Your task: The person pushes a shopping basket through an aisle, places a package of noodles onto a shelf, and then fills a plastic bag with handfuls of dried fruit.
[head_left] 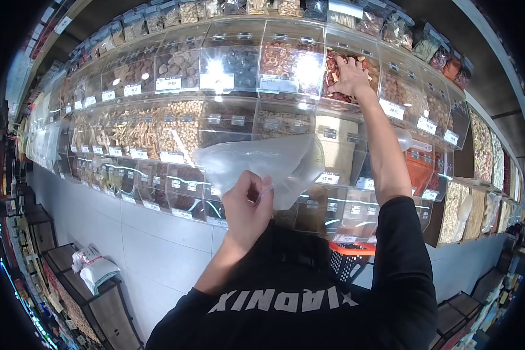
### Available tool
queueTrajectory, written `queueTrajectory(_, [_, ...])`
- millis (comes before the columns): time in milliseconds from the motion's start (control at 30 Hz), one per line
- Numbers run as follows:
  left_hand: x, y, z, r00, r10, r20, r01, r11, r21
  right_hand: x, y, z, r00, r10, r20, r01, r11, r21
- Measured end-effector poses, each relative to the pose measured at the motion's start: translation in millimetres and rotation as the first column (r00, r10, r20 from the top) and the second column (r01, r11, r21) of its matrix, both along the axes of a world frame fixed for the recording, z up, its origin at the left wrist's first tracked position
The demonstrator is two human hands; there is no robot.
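Observation:
My left hand [249, 201] is closed on the edge of a translucent plastic bag [262, 163], which hangs spread out in front of the middle bins. My right hand [350, 77] reaches into an upper-row bin of dried red pieces [332, 69], its fingers apart on top of them. Whether any piece is between those fingers cannot be made out. Left of that bin stands another clear bin of reddish dried slices [278, 58] with a price label.
Rows of clear bins with nuts and dried goods [181, 125] fill the shelves ahead. Packaged bags line the top. An orange-rimmed basket [353, 249] is below my right arm. White bags [98, 271] lie on a low cabinet at the lower left.

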State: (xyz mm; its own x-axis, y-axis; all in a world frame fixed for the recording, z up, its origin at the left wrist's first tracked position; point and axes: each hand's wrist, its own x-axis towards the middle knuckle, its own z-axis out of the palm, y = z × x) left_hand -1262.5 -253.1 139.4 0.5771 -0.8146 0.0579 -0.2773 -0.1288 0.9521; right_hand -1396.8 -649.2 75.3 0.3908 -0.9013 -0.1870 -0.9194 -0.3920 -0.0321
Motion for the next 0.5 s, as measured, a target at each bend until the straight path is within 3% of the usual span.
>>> queueTrajectory(233, [-2.8, -4.5, 1.4, 0.997, -0.019, 0.069, 0.021, 0.999, -0.032, -6.9, -6.7, -14.3, 0.992, 0.059, 0.109, -0.049, 0.994, -0.098])
queueTrajectory(500, [-6.7, 0.5, -0.8, 0.999, -0.025, 0.029, 0.025, 1.000, 0.015, -25.0, -14.1, -24.9, 0.955, 0.213, 0.205, -0.169, 0.963, -0.212])
